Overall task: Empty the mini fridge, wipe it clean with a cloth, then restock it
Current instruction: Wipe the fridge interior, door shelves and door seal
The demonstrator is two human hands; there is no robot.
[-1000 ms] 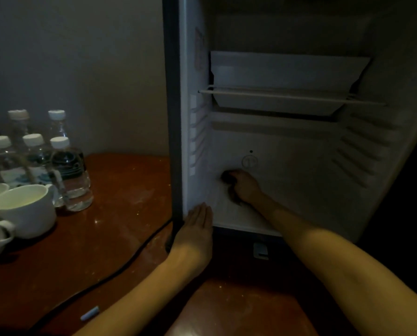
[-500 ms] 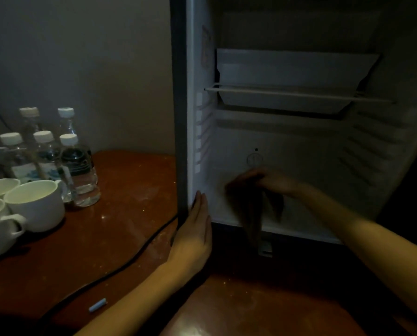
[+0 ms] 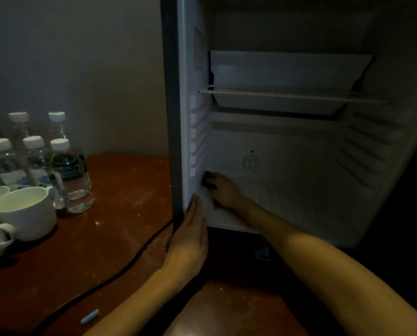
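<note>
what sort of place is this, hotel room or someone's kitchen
Most likely a hotel room: an open mini fridge stands by a polished wooden tabletop, with five small capped water bottles and white cups set out beside it.

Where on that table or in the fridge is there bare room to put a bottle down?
Bare wood on the table between the water bottles and the fridge, behind the black cable. The fridge floor right of the right hand gripping the cloth is bare too. The table's left edge is crowded with bottles and cups.
</note>
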